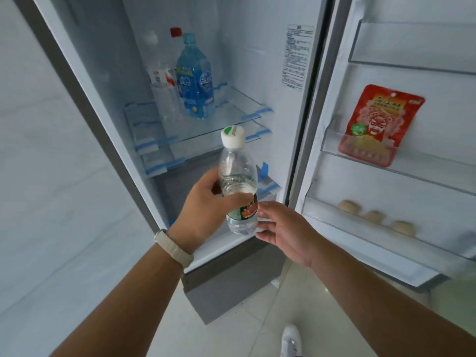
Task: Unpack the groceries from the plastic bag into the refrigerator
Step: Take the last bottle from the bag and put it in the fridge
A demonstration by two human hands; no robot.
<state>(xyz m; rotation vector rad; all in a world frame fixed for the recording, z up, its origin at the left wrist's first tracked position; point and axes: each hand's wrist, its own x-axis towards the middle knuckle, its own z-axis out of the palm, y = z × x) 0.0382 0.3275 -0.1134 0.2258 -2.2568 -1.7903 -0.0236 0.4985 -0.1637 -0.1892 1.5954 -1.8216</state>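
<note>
Pale glossy floor tiles (231, 331) and a light marbled wall (38, 150) frame an open refrigerator (257, 47), seen from above. In front of its lower shelves, outside the cabinet, a small clear water bottle (238, 176) is held upright and tilted slightly left, with a white and green cap (233, 136) and a green and red label (248, 210) low on its body. The left hand (206, 207) grips it from the left, fingers curled behind and the thumb laid across the front just above the label. The right hand (286, 228) reaches in from the right at the bottle's bottom end, thumb beside the label and fingers beneath the base, only loosely bent; whether it actually holds the bottle cannot be told. A cream wristband (173, 249) sits on the left wrist. Above and behind the bottle, on the upper glass shelf (231, 117), stands a large blue water bottle (195, 81), with a clear red-capped bottle (176, 32) just behind it to the left. A printed sticker (296, 55) is on the right inner wall. On the open door (334, 73) at right, a red snack packet (373, 124) stands in the middle bin, and three round beige items (373, 216) lie in a row in the bin below; what they are is unclear. A white shoe (291, 341) shows at the bottom edge.
</note>
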